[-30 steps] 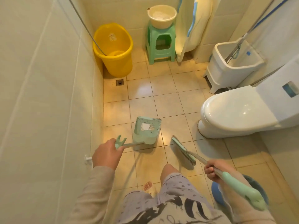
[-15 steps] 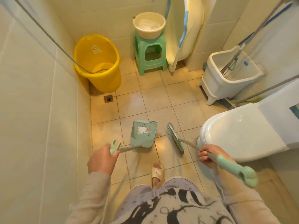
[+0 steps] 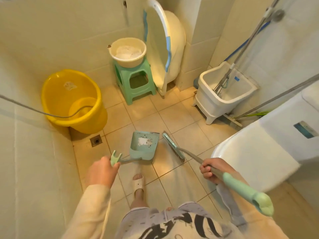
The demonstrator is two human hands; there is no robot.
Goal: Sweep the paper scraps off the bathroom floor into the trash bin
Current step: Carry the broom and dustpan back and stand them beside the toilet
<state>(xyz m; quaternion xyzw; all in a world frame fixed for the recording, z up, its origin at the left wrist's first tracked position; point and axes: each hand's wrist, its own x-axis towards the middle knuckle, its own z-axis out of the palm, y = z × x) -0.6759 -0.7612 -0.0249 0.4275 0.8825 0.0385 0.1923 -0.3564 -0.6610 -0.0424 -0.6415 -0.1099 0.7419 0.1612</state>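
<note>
Mint-green plastic shows in both hands: the left hand (image 3: 101, 171) is closed around the forked end of the dustpan (image 3: 144, 145) handle, and the right hand (image 3: 213, 169) is wrapped tight around the shaft of the broom (image 3: 174, 147), whose thick green grip sticks out behind the fist toward the camera. The dustpan is near the middle of the tiled floor (image 3: 174, 116), its open mouth facing the back wall, and the paper scraps (image 3: 144, 141) lie inside it as a pale patch with dark specks around. The broom head is just beside the pan's right edge, angled along it, apart from the pan by a narrow strip of tile. A slippered foot (image 3: 138, 181) stands just behind the pan. In the left back corner of the floor stands a yellow bucket (image 3: 72, 100) with a hose (image 3: 34, 111) dipping into it, and a floor drain (image 3: 96, 140) lies in front of it by the wall. A green stool (image 3: 136, 83) against the back wall carries a cream basin (image 3: 127, 51). A white mop sink (image 3: 224, 92) stands at the right back, and the toilet (image 3: 250, 152) fills the right side. No trash bin can be made out from here.
</note>
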